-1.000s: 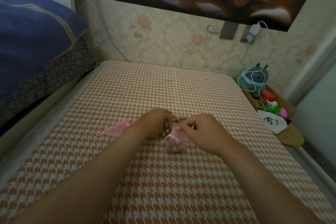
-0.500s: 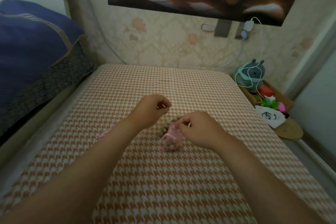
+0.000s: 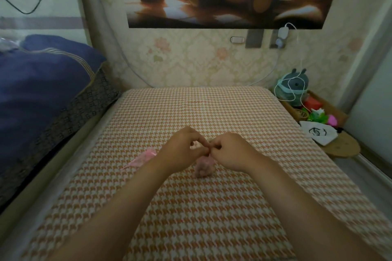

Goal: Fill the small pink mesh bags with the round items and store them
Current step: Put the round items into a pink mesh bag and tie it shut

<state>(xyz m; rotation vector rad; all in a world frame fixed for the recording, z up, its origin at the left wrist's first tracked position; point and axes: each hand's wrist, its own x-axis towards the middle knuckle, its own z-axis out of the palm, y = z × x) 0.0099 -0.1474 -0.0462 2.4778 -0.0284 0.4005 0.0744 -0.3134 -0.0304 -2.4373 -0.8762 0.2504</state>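
Note:
A small pink mesh bag (image 3: 204, 166), bulging with round items, rests on the orange houndstooth cushion (image 3: 203, 112). My left hand (image 3: 182, 150) and my right hand (image 3: 230, 150) meet just above the bag, fingertips touching, both pinching its top. A flat pink mesh bag (image 3: 141, 158) lies to the left, partly behind my left wrist. The loose round items behind my hands are almost wholly hidden.
A blue quilt (image 3: 42, 95) over a dark patterned blanket lies at the left. At the right a wooden shelf (image 3: 339, 144) holds a plush toy (image 3: 293, 87), a white pouch (image 3: 319, 132) and small bright things. A white cable (image 3: 300, 65) hangs from the wall.
My left hand came back from its raised spot to the bag's top, meeting my right hand. The view tilted up slightly.

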